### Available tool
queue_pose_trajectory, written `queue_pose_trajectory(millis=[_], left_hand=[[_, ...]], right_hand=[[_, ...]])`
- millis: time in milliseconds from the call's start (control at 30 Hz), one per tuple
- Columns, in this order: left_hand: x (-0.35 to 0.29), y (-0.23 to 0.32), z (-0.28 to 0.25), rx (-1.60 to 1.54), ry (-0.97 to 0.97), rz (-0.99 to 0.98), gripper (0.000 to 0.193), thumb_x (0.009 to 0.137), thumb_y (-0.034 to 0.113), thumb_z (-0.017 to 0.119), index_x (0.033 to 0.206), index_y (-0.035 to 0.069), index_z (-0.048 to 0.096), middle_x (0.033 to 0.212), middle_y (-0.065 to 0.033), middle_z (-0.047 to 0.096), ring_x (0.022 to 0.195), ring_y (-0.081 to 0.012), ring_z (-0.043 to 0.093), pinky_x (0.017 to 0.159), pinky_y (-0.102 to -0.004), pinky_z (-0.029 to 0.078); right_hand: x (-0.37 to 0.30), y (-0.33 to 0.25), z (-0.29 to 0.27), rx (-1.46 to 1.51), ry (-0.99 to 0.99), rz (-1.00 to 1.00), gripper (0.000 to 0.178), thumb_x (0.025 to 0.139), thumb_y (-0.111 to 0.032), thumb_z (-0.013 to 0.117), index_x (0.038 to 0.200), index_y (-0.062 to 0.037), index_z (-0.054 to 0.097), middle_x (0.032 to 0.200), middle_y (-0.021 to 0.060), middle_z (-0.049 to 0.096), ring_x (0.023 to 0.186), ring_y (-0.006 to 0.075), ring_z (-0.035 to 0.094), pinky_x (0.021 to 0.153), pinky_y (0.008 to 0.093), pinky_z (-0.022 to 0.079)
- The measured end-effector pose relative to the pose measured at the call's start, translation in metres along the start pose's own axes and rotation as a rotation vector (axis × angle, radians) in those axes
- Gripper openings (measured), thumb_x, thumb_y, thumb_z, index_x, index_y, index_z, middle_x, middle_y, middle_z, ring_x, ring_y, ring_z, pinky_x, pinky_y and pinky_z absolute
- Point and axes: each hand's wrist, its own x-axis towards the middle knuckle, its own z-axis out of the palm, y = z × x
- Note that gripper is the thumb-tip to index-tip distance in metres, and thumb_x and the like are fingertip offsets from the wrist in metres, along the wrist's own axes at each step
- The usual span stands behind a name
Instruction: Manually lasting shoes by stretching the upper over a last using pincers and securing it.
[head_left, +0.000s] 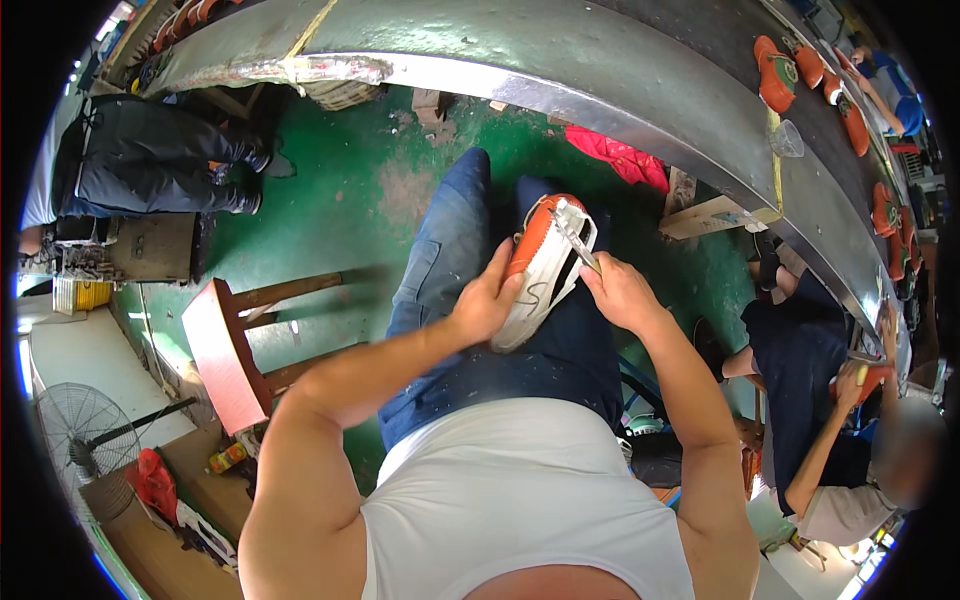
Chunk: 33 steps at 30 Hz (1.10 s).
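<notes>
While left hand (488,303) holds shoe (528,302), clear cup (788,140) on bench (640,65).

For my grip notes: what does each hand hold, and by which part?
Left hand: shoe, by its left side. Right hand: metal tool, by its near end.

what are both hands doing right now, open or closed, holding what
Left hand: closed on the orange-and-white shoe.
Right hand: closed around a metal tool, its tip at the shoe's far end.
</notes>
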Motion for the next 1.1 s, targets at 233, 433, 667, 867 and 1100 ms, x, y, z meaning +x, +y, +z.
queue_pose_trajectory(millis=[233, 433, 667, 867, 1100], left_hand=[[-0.008, 0.005, -0.007, -0.518, 0.046, -0.134, 0.060, 0.102, 0.031, 0.056, 0.149, -0.003, 0.038, 0.133, -0.0244, 0.059, 0.125, -0.0306, 0.057, 0.108, -0.0354, 0.042], [-0.022, 0.012, -0.021, -0.413, -0.095, -0.041, 0.086, 0.091, 0.021, 0.070, 0.157, 0.003, 0.018, 0.135, -0.0220, 0.058, 0.124, -0.0300, 0.057, 0.107, -0.0362, 0.043], [-0.035, 0.063, -0.096, 0.090, -0.011, 0.026, 0.089, 0.076, 0.010, 0.077, 0.151, 0.005, 0.030, 0.116, -0.0268, 0.066, 0.107, -0.0382, 0.067, 0.095, -0.0394, 0.053], [-0.009, 0.111, -0.131, -0.343, 0.397, 0.486, 0.058, 0.076, 0.019, 0.087, 0.121, 0.001, 0.055, 0.099, -0.0136, 0.073, 0.089, -0.0218, 0.072, 0.080, -0.0338, 0.057], [0.083, 0.066, -0.073, -0.553, 0.167, -0.138, 0.054, 0.099, 0.050, 0.057, 0.110, -0.002, 0.069, 0.097, -0.0109, 0.071, 0.082, -0.0169, 0.066, 0.075, -0.0337, 0.055]], right_hand=[[-0.016, -0.018, 0.020, 0.054, -0.073, 0.099, 0.033, 0.103, -0.031, 0.049, 0.105, 0.0012, 0.056, 0.085, 0.0243, 0.065, 0.082, 0.0441, 0.065, 0.072, 0.0486, 0.051], [-0.041, -0.030, 0.028, 0.087, -0.121, -0.038, 0.035, 0.103, -0.034, 0.051, 0.100, 0.0012, 0.057, 0.087, 0.0245, 0.067, 0.082, 0.0458, 0.065, 0.072, 0.0504, 0.051], [-0.087, 0.002, 0.057, 0.783, 0.135, 0.121, 0.031, 0.101, -0.025, 0.054, 0.117, 0.0019, 0.057, 0.086, 0.0068, 0.067, 0.077, 0.0168, 0.065, 0.073, 0.0314, 0.052], [-0.099, 0.002, 0.079, 0.994, 0.338, 0.147, 0.036, 0.101, -0.025, 0.056, 0.126, 0.0011, 0.054, 0.091, 0.0029, 0.065, 0.079, 0.0121, 0.060, 0.075, 0.0277, 0.050], [-0.097, -0.008, 0.020, 0.574, 0.074, 0.179, 0.036, 0.095, -0.017, 0.061, 0.125, 0.0014, 0.057, 0.097, 0.0136, 0.069, 0.087, 0.0251, 0.068, 0.080, 0.0347, 0.053]])
